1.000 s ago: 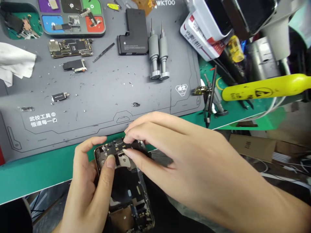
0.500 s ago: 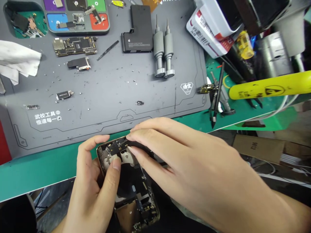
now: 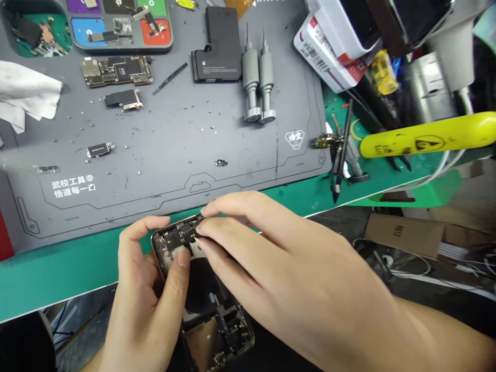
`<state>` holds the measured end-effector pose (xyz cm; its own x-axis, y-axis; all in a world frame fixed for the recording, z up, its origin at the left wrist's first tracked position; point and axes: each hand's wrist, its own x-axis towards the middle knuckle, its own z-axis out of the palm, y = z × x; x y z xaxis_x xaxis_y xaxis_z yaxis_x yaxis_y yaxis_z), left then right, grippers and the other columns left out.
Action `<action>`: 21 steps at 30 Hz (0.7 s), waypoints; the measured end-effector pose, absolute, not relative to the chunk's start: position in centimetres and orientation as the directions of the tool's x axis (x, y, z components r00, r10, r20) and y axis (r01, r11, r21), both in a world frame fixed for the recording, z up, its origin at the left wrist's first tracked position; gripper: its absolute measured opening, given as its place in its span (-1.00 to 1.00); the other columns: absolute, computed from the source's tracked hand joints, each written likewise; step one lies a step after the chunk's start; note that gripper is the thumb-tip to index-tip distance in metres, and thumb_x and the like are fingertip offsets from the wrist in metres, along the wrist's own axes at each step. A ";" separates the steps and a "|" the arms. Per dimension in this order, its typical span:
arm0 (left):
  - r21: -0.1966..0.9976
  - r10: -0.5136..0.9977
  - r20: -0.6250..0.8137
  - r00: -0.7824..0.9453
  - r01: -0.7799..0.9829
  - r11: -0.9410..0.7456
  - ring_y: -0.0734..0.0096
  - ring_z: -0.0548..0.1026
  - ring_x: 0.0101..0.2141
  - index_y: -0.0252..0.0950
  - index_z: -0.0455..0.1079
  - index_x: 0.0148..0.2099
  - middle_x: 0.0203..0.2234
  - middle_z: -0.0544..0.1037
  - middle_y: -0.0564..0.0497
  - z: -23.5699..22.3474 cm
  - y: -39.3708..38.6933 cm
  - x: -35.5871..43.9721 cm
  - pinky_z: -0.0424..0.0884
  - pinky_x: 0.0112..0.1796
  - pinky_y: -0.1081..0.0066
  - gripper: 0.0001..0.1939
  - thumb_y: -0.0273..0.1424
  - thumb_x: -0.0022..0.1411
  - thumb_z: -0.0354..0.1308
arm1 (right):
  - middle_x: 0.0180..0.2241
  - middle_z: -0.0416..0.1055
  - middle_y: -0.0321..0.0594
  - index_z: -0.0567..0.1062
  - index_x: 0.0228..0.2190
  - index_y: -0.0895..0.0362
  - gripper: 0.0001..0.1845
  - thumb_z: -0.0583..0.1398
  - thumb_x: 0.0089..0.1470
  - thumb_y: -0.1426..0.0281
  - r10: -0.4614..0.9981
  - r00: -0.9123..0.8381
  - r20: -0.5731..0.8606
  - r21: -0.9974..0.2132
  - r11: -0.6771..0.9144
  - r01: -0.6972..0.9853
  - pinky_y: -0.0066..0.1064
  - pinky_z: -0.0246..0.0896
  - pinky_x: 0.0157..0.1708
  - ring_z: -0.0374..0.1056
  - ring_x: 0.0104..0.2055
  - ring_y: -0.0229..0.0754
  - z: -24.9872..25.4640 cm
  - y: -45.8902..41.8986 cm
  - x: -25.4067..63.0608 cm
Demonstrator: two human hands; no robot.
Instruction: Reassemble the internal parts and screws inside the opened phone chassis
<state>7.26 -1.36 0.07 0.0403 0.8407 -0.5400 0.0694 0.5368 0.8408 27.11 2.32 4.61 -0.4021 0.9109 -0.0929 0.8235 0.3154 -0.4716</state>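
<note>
An opened phone housing (image 3: 201, 279) is tilted in front of the bench edge, its inside facing up. My left hand (image 3: 151, 289) grips its left side, thumb pressed on the inner face and index finger curled at the top corner. A dark flex board (image 3: 180, 237) with small gold contacts lies along the housing's upper end. My right hand (image 3: 271, 263) reaches over from the right with fingertips drawn together at that board's right end. What lies between those fingertips is hidden. Lower in the housing sits a copper-coloured plate (image 3: 201, 343).
On the grey mat (image 3: 174, 134) lie a logic board (image 3: 118, 71), a black battery (image 3: 220, 49), two grey screwdrivers (image 3: 258, 77), a thin black strip (image 3: 169, 78) and scattered screws. A parts tray (image 3: 120, 47) stands behind. A yellow tool handle (image 3: 430, 135) juts in from the right.
My right hand's fingertips have shifted slightly left and down along the board, and the fingers have spread a little. The left hand keeps its hold on the housing. The view has drifted slightly.
</note>
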 end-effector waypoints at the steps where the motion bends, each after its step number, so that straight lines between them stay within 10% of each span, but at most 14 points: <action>1: 0.847 0.847 -0.531 0.037 0.066 0.528 0.46 0.54 -0.50 0.11 0.36 0.33 -0.37 0.57 0.18 0.1 -1.4 7.3 0.53 -0.50 0.54 -0.63 -0.12 0.63 0.38 | -0.08 0.76 -0.02 0.72 -0.18 0.18 -0.66 0.15 0.47 0.62 0.918 -0.385 -0.097 -0.470 0.299 0.830 -0.21 0.38 -0.47 0.62 -0.32 -0.08 4.7 2.4 27.1; 7: 0.866 0.866 -0.497 0.052 0.091 0.492 0.51 0.37 -0.62 0.10 0.37 0.32 -0.52 0.46 0.25 0.3 -1.5 7.4 0.34 -0.60 0.53 -0.65 -0.14 0.65 0.36 | -0.14 0.78 -0.06 0.67 -0.37 0.12 -0.60 0.17 0.42 0.65 0.916 -0.397 -0.054 -0.490 0.323 0.810 -0.15 0.27 -0.48 0.56 -0.40 -0.11 4.9 2.5 26.9; 14: 0.851 0.846 -0.526 0.092 0.067 0.521 0.46 0.53 -0.50 0.14 0.32 0.33 -0.40 0.55 0.21 0.3 -1.4 7.2 0.50 -0.48 0.53 -0.65 -0.12 0.67 0.33 | -0.25 0.72 -0.10 0.67 -0.35 0.14 -0.60 0.16 0.47 0.65 0.901 -0.429 -0.060 -0.475 0.352 0.807 -0.15 0.41 -0.38 0.56 -0.36 -0.07 4.4 2.4 26.8; 21: 0.859 0.856 -0.509 0.093 0.121 0.498 0.51 0.57 -0.44 0.12 0.32 0.34 -0.31 0.60 0.18 0.0 -1.3 6.7 0.59 -0.38 0.58 -0.68 -0.13 0.69 0.30 | -0.18 0.73 -0.05 0.69 -0.31 0.15 -0.60 0.13 0.50 0.63 0.916 -0.384 -0.114 -0.456 0.295 0.840 -0.23 0.14 -0.54 0.48 -0.44 -0.17 4.5 2.3 26.5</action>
<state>6.74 -1.35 0.04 0.0934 0.8557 -0.5089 0.1211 0.4976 0.8589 26.52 2.29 4.46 -0.3840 0.9163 -0.1136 0.8395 0.2952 -0.4561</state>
